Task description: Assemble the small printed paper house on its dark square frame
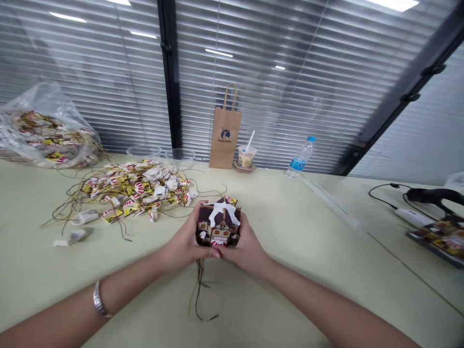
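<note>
both hands, left hand point(184, 244) and right hand point(246, 246), clasp one small brown cardboard house with white roof point(218, 224) near the table's front edge; left of it, a heap of wired red-yellow tags point(134, 191) seemingly awaits work.

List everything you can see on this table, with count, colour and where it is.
model house: one, brown with white roof, centre, held in both hands
wires: a few, dark, hanging below the house
tag pile: many, red, yellow, white, left of centre
plastic bag: one, clear, far left
paper bag: one, brown, back centre
cup: one, with straw, beside the paper bag
bottle: one, clear, blue cap, back right
table: one, pale yellow
left hand: on the house, bracelet at wrist
right hand: on the house
</note>
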Available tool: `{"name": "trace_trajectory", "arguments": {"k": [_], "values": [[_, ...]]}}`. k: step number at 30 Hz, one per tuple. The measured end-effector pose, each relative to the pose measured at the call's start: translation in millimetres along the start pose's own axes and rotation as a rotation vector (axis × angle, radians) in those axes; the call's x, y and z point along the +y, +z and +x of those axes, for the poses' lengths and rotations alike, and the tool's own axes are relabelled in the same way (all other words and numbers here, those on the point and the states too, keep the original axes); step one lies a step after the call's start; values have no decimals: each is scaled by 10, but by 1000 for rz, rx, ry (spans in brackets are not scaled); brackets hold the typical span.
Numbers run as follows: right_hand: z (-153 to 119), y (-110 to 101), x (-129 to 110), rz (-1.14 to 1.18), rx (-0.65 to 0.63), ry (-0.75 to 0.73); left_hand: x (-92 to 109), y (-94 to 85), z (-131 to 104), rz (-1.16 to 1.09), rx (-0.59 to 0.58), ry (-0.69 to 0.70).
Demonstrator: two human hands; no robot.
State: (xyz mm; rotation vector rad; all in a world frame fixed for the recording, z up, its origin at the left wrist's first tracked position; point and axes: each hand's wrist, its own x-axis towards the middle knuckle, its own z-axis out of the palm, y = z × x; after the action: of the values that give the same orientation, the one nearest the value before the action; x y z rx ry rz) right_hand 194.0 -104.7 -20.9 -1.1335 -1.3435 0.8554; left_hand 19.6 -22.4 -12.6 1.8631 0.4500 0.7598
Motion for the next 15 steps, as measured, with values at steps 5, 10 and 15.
{"name": "trace_trajectory", "arguments": {"k": [5, 10, 15], "values": [[23, -20, 29, -42, -19, -25, 19, -1, -5, 6, 0, -2], [8, -45, 41, -108, -9, -79, 81, -115, 15, 6, -84, -58], [19, -191, 2, -408, 188, -356, 207, -127, 29, -78, 73, -208]]}}
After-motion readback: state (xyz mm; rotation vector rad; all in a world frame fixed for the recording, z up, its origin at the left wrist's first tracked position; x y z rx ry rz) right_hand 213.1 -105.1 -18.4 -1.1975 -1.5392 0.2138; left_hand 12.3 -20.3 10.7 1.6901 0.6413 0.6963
